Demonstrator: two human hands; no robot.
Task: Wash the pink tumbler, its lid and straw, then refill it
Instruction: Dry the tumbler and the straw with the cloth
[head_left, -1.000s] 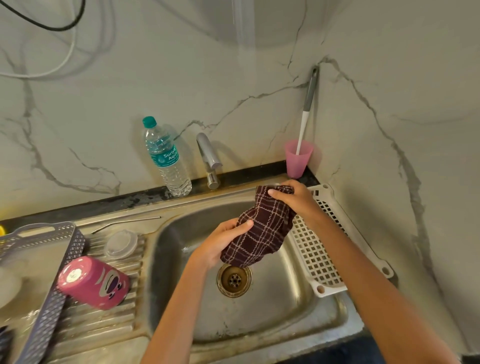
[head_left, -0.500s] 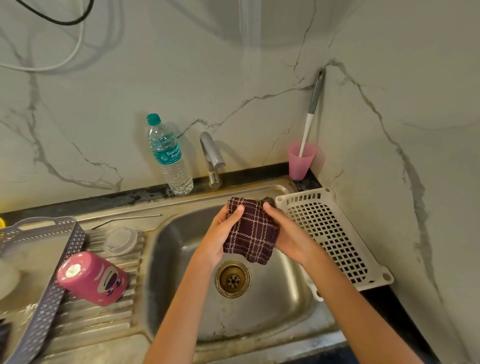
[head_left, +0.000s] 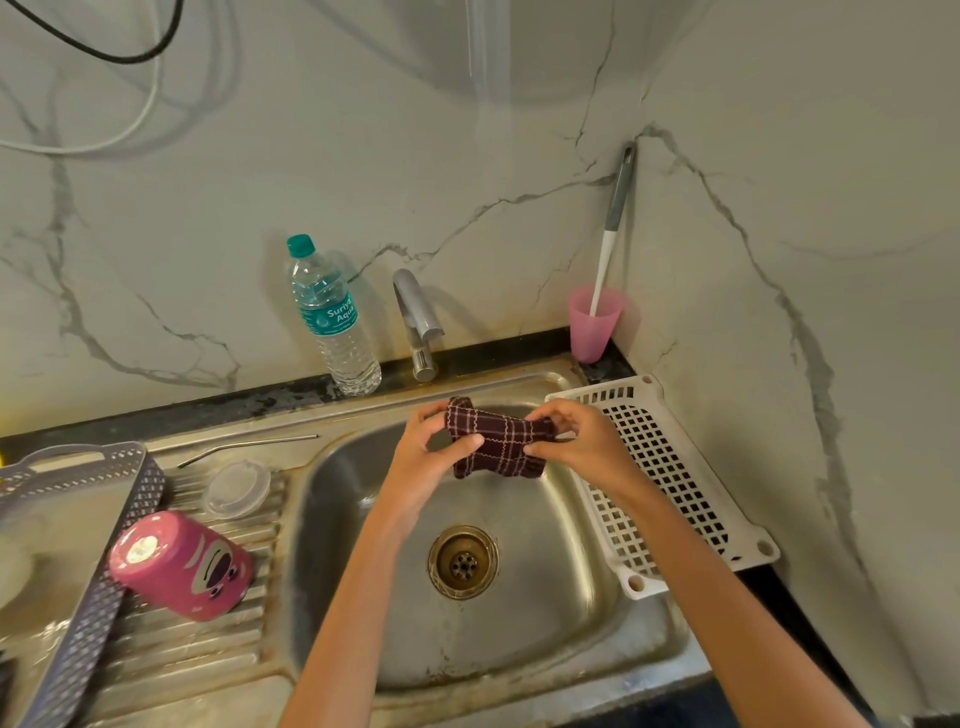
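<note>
The pink tumbler (head_left: 184, 564) lies tilted, mouth down, on the ribbed drainboard at the left, leaning on a grey basket. Just behind it rests its clear lid (head_left: 237, 488), and the metal straw (head_left: 244, 448) lies along the sink's back rim. Over the steel sink basin (head_left: 524, 613), both hands hold a dark maroon checked cloth (head_left: 493, 441). My left hand (head_left: 431, 457) pinches its left end with thumb on top. My right hand (head_left: 571, 441) grips the right end. A water bottle (head_left: 335, 322) stands left of the tap (head_left: 418, 322).
A white slotted tray (head_left: 675, 483) leans on the sink's right edge against the wall. A pink cup (head_left: 593, 325) with a long-handled brush stands in the back corner. The grey perforated basket (head_left: 88, 597) sits at the far left. The drain (head_left: 462, 561) is open.
The cloth went from hanging loosely, to bunched between both hands, to stretched sideways and higher up near the sink's back rim. The hands moved apart. Tumbler, lid and straw stayed put.
</note>
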